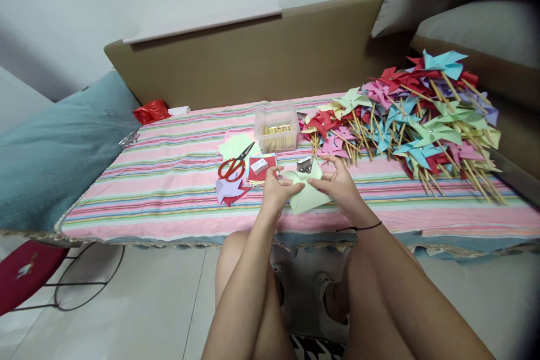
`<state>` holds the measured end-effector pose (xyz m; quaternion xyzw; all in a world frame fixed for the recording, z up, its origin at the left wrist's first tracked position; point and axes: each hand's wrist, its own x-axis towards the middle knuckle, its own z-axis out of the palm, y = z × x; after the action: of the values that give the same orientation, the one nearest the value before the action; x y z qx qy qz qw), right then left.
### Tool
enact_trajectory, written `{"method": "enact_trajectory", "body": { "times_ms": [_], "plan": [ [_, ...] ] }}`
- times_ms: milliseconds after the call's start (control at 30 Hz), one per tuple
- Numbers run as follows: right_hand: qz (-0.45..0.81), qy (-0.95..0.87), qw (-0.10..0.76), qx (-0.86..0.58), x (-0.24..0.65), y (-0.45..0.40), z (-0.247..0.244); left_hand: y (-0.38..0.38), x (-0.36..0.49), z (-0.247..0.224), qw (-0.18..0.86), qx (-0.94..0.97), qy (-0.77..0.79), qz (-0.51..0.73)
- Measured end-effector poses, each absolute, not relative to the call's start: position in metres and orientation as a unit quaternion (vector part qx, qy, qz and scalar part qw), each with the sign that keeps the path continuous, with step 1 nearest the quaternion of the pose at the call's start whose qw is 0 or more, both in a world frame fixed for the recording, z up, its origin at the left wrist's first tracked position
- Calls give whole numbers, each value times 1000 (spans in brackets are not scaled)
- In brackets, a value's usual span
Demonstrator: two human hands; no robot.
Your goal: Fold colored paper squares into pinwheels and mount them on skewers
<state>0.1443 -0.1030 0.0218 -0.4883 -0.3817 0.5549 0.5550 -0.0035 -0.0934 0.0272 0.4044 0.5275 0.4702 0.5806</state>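
A pale green paper square (310, 198) with bent corners is held between both hands above the striped cloth. My left hand (276, 190) pinches its left side, thumb near the paper's middle. From the right, my right hand (340, 183) grips the paper between thumb and fingers; a dark band circles that wrist. Just behind the paper lies a small open box of metal pins (304, 166). Orange-handled scissors (232, 170) rest on green paper sheets (238, 145) to the left. Beside them are a small white box (259, 166) on red paper and a lilac cut piece (228, 190).
A clear plastic box (276, 126) holds short sticks behind the hands. Many colored paper pinwheels (430, 132) on sticks are piled at the right. A red plastic bag (152, 112) lies at the back left. A red stool (31, 275) stands at the lower left.
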Motion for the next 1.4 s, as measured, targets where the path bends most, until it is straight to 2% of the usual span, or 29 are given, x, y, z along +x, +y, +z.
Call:
{"method": "enact_trajectory", "body": {
  "times_ms": [267,600,933,1167,1400],
  "plan": [
    [554,-396,547,-487,144,-100,13,-92,-2,31,565,352,547,508],
    [537,-394,551,-503,144,-100,12,-95,-3,32,582,385,523,490],
    [563,-399,541,-481,147,-100,12,-91,-6,32,555,430,515,492],
    [540,-384,606,-440,154,-102,27,-81,-10,29,553,290,515,588],
    [584,-486,529,-379,146,-108,24,-78,-11,34,558,217,488,635]
  ]
}}
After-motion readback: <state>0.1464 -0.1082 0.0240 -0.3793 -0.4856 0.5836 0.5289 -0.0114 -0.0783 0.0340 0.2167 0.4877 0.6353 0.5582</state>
